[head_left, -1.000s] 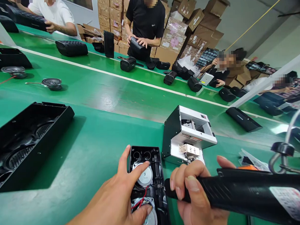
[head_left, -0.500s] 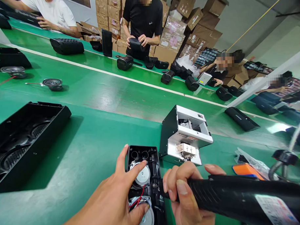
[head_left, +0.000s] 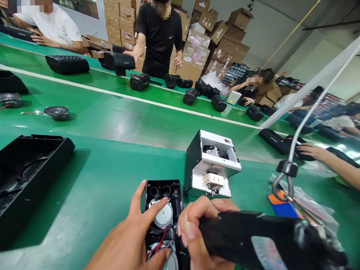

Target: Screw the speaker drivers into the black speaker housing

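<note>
A black speaker housing lies on the green bench, with two round metal-backed speaker drivers in it and red wires between them. My left hand steadies the housing, one finger along its left side, one across the upper driver and the thumb on the lower driver. My right hand is wrapped round a black electric screwdriver, held almost level at the housing's right edge. My fingers hide the screwdriver's tip.
Behind the housing stands a white-and-black screw feeder. A larger open black housing lies left, loose drivers beyond it. A metal hook hangs near a plastic bag at right. Co-workers handle black speakers across the bench.
My view has shifted slightly. The screwdriver's tip, visible before, is now hidden behind my fingers. Across the bench, a co-worker has moved a black speaker left. Another person's arm has appeared at right.
</note>
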Demonstrator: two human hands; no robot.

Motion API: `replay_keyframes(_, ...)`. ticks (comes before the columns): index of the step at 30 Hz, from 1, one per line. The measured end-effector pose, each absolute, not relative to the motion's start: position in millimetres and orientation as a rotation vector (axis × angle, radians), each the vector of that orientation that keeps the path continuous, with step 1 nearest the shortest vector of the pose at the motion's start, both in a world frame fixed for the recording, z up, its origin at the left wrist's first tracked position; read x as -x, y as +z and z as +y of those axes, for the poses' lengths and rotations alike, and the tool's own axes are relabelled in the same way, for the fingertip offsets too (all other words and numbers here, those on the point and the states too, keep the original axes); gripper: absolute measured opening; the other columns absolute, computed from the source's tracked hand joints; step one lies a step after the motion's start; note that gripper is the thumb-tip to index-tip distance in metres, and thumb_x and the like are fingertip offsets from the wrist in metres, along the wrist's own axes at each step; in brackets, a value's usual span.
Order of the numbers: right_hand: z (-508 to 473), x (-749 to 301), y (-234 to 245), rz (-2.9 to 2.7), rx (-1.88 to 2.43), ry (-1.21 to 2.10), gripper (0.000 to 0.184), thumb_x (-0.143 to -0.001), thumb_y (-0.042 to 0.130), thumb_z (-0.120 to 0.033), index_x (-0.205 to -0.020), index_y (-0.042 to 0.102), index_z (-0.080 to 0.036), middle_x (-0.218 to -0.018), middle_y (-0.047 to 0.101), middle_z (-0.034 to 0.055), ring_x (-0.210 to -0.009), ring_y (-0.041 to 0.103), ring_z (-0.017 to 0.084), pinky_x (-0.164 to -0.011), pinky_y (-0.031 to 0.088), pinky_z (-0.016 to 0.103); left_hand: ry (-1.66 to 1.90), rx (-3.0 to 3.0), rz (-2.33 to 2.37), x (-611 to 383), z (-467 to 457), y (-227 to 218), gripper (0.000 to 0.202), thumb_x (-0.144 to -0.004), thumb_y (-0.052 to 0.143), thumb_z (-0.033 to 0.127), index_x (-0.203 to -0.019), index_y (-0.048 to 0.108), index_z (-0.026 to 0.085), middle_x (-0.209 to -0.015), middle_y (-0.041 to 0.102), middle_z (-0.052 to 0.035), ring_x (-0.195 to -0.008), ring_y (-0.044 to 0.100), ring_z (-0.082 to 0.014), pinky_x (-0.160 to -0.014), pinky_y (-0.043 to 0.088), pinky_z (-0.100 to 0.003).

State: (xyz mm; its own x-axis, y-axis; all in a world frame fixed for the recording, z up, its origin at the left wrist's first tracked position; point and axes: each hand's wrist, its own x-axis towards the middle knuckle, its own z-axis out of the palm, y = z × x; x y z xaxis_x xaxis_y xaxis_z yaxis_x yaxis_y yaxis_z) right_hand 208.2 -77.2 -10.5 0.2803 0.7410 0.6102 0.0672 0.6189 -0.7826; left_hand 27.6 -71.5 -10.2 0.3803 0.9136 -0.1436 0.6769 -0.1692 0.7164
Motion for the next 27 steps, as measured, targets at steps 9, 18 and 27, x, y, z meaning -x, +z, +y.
replay_keyframes(9, -62, -264, 75, -1.09, 0.649, 0.194, 0.037, -0.109, 0.071, -0.02, -0.139, 0.062, -0.04, -0.076, 0.052, -0.0114, -0.047, 0.047, 0.01, -0.051, 0.054, 0.026, 0.766, -1.925, 1.424, -26, -69, -45, 0.069, -0.088, 0.084, 0.036, -0.156, 0.072, 0.042, -0.193, 0.025, -0.0018, -0.148, 0.071, -0.0407, -0.111, 0.068, -0.044)
replay_keyframes(18, -33, -295, 65, -1.218, 0.779, 0.114, 0.054, -0.103, 0.077, -0.014, -0.146, 0.049, -0.032, -0.078, 0.066, -0.011, -0.054, 0.06, 0.013, -0.056, 0.058, 0.029, 0.808, -1.861, 1.447, -33, -66, -46, 0.074, -0.092, 0.081, 0.04, -0.164, 0.063, 0.048, -0.194, 0.019, 0.0015, -0.154, 0.066, -0.0411, -0.116, 0.066, -0.049)
replay_keyframes(27, -54, -279, 78, -1.066, 0.905, 0.375, 0.047, -0.103, 0.08, -0.017, -0.141, 0.056, -0.031, -0.072, 0.062, -0.0116, -0.052, 0.057, 0.012, -0.052, 0.054, 0.024, 0.741, -1.905, 1.46, -35, -70, -27, 0.083, -0.087, 0.086, 0.03, -0.165, 0.062, 0.044, -0.194, 0.024, -0.0034, -0.147, 0.071, -0.0418, -0.102, 0.073, -0.041)
